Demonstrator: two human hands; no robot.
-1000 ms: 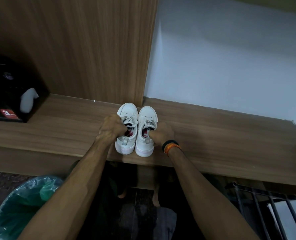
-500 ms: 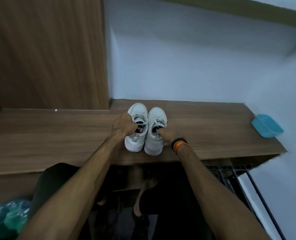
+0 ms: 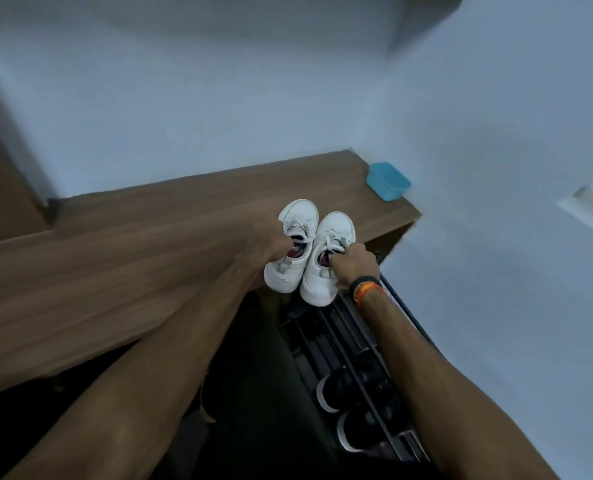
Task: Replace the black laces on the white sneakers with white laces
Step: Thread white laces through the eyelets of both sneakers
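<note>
Both sneakers, toes pointing away, sit side by side at the shelf point(image 3: 149, 258) edge, heels overhanging: the left hand point(image 3: 270, 242) grips the left sneaker point(image 3: 296, 247) collar, the right hand point(image 3: 355, 263) grips the right sneaker point(image 3: 329, 261).

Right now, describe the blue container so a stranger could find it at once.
Follow the long wooden shelf to its far right end, where it meets the pale wall. The blue container sits there in the corner, beyond the pair of white sneakers that the hands grip. It is the only blue thing on the shelf, small and boxy.
</note>
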